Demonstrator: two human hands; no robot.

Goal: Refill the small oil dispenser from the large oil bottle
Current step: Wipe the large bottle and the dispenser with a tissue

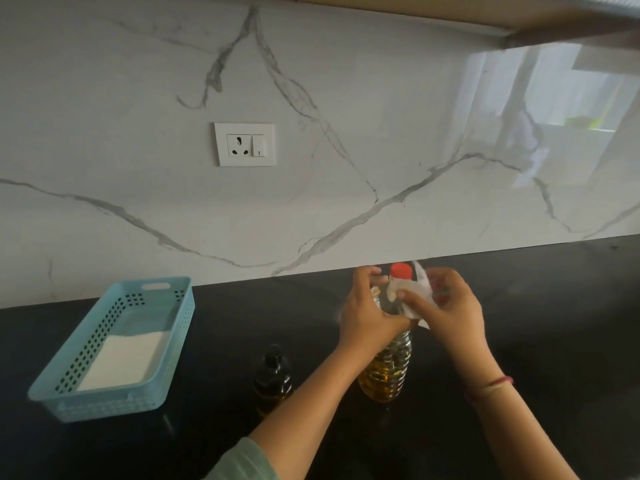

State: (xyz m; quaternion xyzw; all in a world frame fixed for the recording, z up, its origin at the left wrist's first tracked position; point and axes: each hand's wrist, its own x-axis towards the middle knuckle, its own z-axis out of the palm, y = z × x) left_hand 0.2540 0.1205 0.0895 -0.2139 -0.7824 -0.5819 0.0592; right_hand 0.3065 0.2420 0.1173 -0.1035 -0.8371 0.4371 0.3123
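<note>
The large oil bottle point(389, 368) stands upright on the black counter, ribbed, clear, holding yellow oil in its lower part, with a red cap point(401, 270) on top. My left hand point(367, 313) grips the bottle's shoulder from the left. My right hand point(450, 306) presses a white tissue point(414, 299) against the bottle's neck just below the cap. The small oil dispenser point(273, 377), dark with a black cap, stands upright on the counter to the left of the bottle, untouched.
A light blue perforated basket point(152, 403) sits at the left of the counter with white folded tissue point(121, 362) inside. A marble backsplash with a socket and switch point(244, 144) rises behind. The black counter point(554, 323) stretches to the right.
</note>
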